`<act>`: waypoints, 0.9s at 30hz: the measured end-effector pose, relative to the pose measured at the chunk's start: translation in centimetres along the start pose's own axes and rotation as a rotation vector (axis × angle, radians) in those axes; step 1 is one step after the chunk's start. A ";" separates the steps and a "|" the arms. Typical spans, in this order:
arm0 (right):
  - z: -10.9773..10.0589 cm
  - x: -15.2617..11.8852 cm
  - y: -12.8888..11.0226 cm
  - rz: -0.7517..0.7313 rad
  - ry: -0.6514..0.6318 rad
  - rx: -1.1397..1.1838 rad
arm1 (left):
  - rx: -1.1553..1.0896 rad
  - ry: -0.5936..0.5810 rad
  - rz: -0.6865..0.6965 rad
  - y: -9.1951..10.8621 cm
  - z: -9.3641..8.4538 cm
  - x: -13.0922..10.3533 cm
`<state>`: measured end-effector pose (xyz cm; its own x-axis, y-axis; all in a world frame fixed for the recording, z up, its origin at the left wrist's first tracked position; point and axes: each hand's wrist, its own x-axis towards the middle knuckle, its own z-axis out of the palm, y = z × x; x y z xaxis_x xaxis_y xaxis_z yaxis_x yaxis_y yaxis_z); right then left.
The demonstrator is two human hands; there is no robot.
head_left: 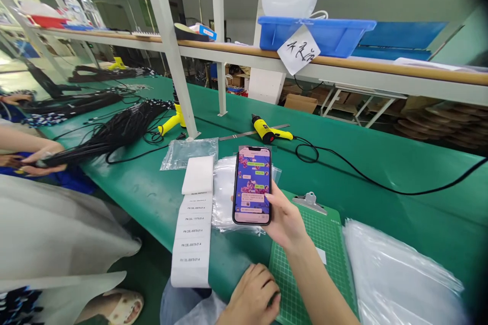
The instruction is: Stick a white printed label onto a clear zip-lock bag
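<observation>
My right hand (285, 216) holds a smartphone (252, 188) upright above the bench, its screen lit with a chat page. At the bench's front edge rests my left hand (253, 292), its fingers loosely curled with nothing visible in them. Behind the phone lies a stack of clear plastic bags (224, 198). To its left, a strip of white printed labels (192, 233) hangs over the edge toward my lap. A green cutting mat (301, 277) with a metal clip (310, 200) lies partly beneath my right forearm.
More clear bags (400, 274) lie at the right. A yellow heat gun (269, 131) and its cord rest farther back; another yellow tool (173, 121) stands beside a post. At left, a co-worker's hand (43, 157) grips a black cable bundle (118, 132). A shelf carries a blue bin (316, 35).
</observation>
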<state>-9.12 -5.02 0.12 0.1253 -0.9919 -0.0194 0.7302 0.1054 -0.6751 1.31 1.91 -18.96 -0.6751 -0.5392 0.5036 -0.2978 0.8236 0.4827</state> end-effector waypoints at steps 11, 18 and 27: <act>-1.3 -2.4 -0.9 -0.006 -0.190 0.008 | 0.011 -0.026 -0.120 0.8 -1.3 0.7; -2.7 -4.5 -1.6 0.005 -0.228 0.001 | 0.064 -0.061 -0.151 0.9 -1.6 0.8; -4.6 -8.9 -2.7 -0.056 -0.138 -0.076 | 0.199 -0.074 -0.230 0.3 -1.2 0.7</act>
<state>-15.29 3.24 -1.30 0.1806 -0.9764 0.1181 0.6864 0.0391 -0.7261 1.60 1.56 -17.61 -0.6200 -0.7068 0.3406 -0.5696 0.7040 0.4241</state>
